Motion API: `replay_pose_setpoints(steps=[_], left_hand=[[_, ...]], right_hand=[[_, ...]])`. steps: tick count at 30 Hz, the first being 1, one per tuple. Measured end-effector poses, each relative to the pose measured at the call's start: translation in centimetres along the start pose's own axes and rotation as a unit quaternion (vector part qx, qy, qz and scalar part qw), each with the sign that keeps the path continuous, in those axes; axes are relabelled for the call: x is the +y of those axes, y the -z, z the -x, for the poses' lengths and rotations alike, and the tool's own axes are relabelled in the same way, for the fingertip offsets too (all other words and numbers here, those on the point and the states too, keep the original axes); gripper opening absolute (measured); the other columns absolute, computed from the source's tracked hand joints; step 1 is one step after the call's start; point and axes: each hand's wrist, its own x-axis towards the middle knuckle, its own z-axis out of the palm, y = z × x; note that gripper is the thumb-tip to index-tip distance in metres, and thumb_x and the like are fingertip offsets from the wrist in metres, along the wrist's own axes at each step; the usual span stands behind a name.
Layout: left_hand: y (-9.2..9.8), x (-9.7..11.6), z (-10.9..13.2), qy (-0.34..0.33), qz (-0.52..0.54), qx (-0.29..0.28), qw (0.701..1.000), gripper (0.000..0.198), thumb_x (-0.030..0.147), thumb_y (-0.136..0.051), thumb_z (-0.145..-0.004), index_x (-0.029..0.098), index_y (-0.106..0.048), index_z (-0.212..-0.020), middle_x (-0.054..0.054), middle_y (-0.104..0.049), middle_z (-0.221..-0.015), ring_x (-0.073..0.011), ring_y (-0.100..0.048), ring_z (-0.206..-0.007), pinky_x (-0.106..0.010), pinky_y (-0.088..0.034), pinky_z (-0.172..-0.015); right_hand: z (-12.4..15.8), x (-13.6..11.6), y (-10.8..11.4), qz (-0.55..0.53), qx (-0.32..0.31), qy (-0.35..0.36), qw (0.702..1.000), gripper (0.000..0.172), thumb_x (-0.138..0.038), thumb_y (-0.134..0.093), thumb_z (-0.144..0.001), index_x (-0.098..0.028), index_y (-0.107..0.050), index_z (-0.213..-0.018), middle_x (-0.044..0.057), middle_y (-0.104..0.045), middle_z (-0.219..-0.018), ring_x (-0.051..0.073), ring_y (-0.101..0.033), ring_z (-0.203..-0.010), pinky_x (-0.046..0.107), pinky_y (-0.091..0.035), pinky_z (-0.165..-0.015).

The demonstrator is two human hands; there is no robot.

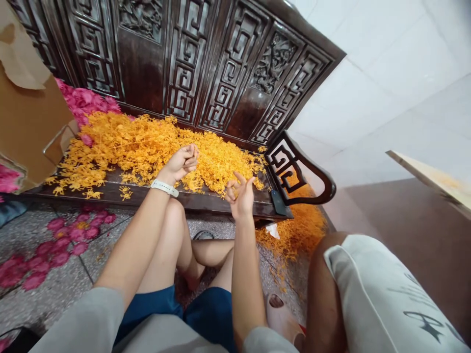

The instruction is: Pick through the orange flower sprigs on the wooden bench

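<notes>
My left hand [182, 163], with a pale watch band [164, 188] at the wrist, is raised over a heap of yellow-orange artificial flower pieces [136, 147]. Its fingertips are pinched together; whatever they hold, if anything, is too small to make out. To its right, my right hand [242, 196] is held palm up above the bench's front edge. Its thumb and index finger stand apart, the other fingers are partly curled, and nothing shows in it. The heap lies along the seat of a dark carved wooden bench [206, 208].
Pink flower heads [86, 103] lie behind a cardboard box [33, 108] at left, with more pink flowers [61, 250] on the floor. A phone [280, 202] rests by the armrest [324, 189]. Orange pieces [305, 223] are piled beyond it. Another person's leg [327, 294] is at right.
</notes>
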Motion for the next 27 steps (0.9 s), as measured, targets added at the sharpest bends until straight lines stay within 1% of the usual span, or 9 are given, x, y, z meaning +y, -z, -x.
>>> replay_pose_setpoints(steps=[3, 5, 7, 10, 13, 18, 22, 25, 27], left_hand=[[-0.3, 0.0, 0.2, 0.017, -0.028, -0.033, 0.999, 0.035, 0.011, -0.054, -0.101, 0.016, -0.062, -0.068, 0.007, -0.029, -0.043, -0.0061, -0.019, -0.036, -0.017, -0.020, -0.040], [-0.5, -0.1, 0.3, 0.022, -0.042, -0.042, 0.998, 0.032, 0.008, -0.056, -0.097, 0.015, -0.062, -0.066, 0.007, -0.030, -0.043, -0.0056, -0.019, -0.036, -0.016, -0.019, -0.041], [-0.6, -0.1, 0.2, 0.031, -0.056, -0.044, 0.997, 0.029, 0.005, -0.060, -0.093, 0.015, -0.062, -0.066, 0.007, -0.031, -0.043, -0.0050, -0.020, -0.036, -0.016, -0.019, -0.041], [-0.7, -0.3, 0.0, 0.045, -0.066, -0.046, 0.996, 0.026, 0.007, -0.065, -0.091, 0.016, -0.060, -0.067, 0.008, -0.030, -0.043, -0.0044, -0.020, -0.035, -0.015, -0.019, -0.040], [-0.8, -0.4, -0.2, 0.047, -0.064, -0.031, 0.996, 0.029, 0.010, -0.069, -0.093, 0.017, -0.056, -0.067, 0.009, -0.029, -0.044, -0.0037, -0.020, -0.035, -0.014, -0.018, -0.040], [-0.8, -0.4, -0.2, 0.044, -0.064, -0.004, 0.997, 0.026, 0.009, -0.068, -0.092, 0.017, -0.055, -0.072, 0.011, -0.029, -0.046, -0.0031, -0.021, -0.035, -0.013, -0.017, -0.040], [-0.7, -0.6, -0.4, 0.033, -0.085, -0.006, 0.996, 0.026, 0.006, -0.063, -0.093, 0.017, -0.056, -0.071, 0.010, -0.030, -0.045, -0.0037, -0.020, -0.034, -0.015, -0.015, -0.040], [-0.5, -0.7, -0.5, 0.021, -0.082, -0.012, 0.996, 0.028, 0.003, -0.057, -0.094, 0.018, -0.054, -0.071, 0.009, -0.032, -0.046, -0.0042, -0.019, -0.035, -0.016, -0.014, -0.040], [-0.3, -0.8, -0.5, 0.018, -0.076, -0.012, 0.997, 0.028, 0.004, -0.058, -0.095, 0.018, -0.054, -0.071, 0.009, -0.032, -0.047, -0.0043, -0.019, -0.035, -0.016, -0.015, -0.040]], right_hand=[[0.2, 1.6, 0.3, 0.065, 0.002, 0.014, 0.998, 0.064, -0.080, -0.064, -0.094, -0.025, -0.062, -0.127, -0.005, -0.061, -0.070, 0.007, -0.026, -0.045, 0.023, -0.015, -0.045], [0.6, 2.0, 0.2, 0.086, -0.031, 0.014, 0.996, 0.062, -0.079, -0.063, -0.095, -0.025, -0.065, -0.123, -0.005, -0.060, -0.067, 0.007, -0.027, -0.045, 0.023, -0.015, -0.046], [0.9, 2.1, -0.1, 0.084, -0.062, 0.009, 0.995, 0.059, -0.079, -0.063, -0.095, -0.023, -0.069, -0.113, -0.005, -0.057, -0.063, 0.007, -0.028, -0.045, 0.024, -0.018, -0.046], [1.4, 2.1, -0.6, 0.071, -0.082, -0.002, 0.994, 0.055, -0.076, -0.067, -0.095, -0.021, -0.070, -0.101, -0.005, -0.052, -0.059, 0.007, -0.028, -0.045, 0.024, -0.018, -0.047], [1.8, 2.3, -1.1, 0.068, -0.108, -0.035, 0.991, 0.051, -0.071, -0.073, -0.093, -0.021, -0.071, -0.100, -0.006, -0.049, -0.058, 0.007, -0.026, -0.047, 0.023, -0.017, -0.048], [2.3, 2.6, -1.7, 0.065, -0.172, -0.077, 0.980, 0.051, -0.069, -0.077, -0.090, -0.020, -0.072, -0.103, -0.004, -0.057, -0.066, 0.006, -0.023, -0.050, 0.022, -0.015, -0.048], [2.7, 2.7, -2.2, 0.050, -0.194, -0.087, 0.976, 0.044, -0.059, -0.080, -0.090, -0.018, -0.071, -0.102, 0.000, -0.066, -0.075, 0.004, -0.024, -0.050, 0.021, -0.015, -0.050], [3.0, 2.8, -2.5, 0.032, -0.205, -0.104, 0.973, 0.036, -0.049, -0.083, -0.089, -0.018, -0.068, -0.100, -0.001, -0.067, -0.078, 0.003, -0.027, -0.050, 0.021, -0.017, -0.051], [3.1, 2.9, -2.5, 0.012, -0.198, -0.111, 0.974, 0.034, -0.045, -0.084, -0.089, -0.019, -0.064, -0.094, -0.001, -0.065, -0.077, 0.003, -0.027, -0.051, 0.020, -0.019, -0.051]])
